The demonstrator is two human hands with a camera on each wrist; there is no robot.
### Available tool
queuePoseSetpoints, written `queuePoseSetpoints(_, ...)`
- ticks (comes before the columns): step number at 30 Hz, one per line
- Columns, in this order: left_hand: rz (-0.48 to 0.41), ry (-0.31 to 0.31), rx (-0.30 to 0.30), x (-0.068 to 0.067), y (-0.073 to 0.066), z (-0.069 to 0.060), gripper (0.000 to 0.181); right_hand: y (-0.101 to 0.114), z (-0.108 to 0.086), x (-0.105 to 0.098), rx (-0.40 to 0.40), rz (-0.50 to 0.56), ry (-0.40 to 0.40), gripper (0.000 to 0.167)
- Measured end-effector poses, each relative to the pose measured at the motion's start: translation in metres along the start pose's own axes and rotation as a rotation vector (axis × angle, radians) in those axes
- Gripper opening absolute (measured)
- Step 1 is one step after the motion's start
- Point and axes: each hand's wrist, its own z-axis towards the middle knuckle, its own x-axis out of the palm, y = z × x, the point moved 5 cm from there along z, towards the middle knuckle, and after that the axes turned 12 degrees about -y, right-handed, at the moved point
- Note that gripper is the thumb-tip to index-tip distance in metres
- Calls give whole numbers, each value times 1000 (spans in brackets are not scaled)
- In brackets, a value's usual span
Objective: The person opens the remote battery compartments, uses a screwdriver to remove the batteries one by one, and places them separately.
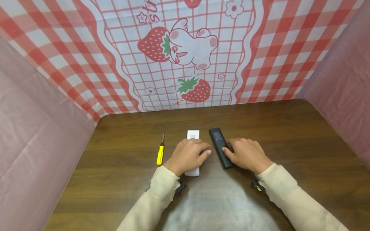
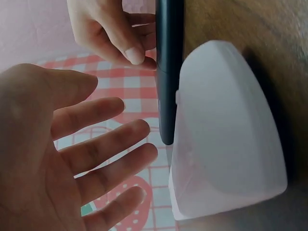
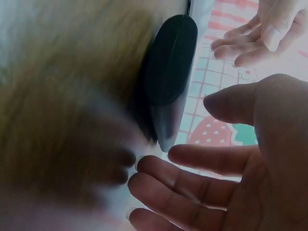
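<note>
A long white plastic case (image 1: 192, 172) with a square code printed at its far end lies on the table. Over its middle hovers my left hand (image 1: 188, 155), fingers loosely spread and apart from it in the left wrist view. To the right lies a long black bar-shaped device (image 1: 218, 144) with small printed text on its upper side. My right hand (image 1: 246, 154) is at its right edge, thumb over the bar in the head view; the right wrist view shows relaxed fingers (image 3: 202, 187) beside it, not curled round it. Whether the thumb touches is unclear.
Left of the white case lies a screwdriver (image 1: 160, 155) with a yellow handle, its tip pointing away. The brown wooden table (image 1: 115, 192) ends at a red-and-white checked cloth (image 1: 185, 64) at the back. Pink cloth hangs along both sides.
</note>
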Motion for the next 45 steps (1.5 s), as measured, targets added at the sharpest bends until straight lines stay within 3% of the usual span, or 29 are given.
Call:
queuePoseSetpoints(10, -6, -16, 32, -1, -10, -3, 28, 6, -3, 0, 3, -37, -33, 33)
queuePoseSetpoints(19, 3, -10, 48, 8, -16, -6, 27, 8, -3, 1, 11, -49, -27, 35)
queuePoseSetpoints(35, 75, -60, 174, 15, -34, -18, 25, 10, -5, 3, 38, -60, -5, 35)
queuePoseSetpoints(45, 86, -80, 188, 15, -37, -19, 23, 10, -4, 6, 35, -71, -14, 40)
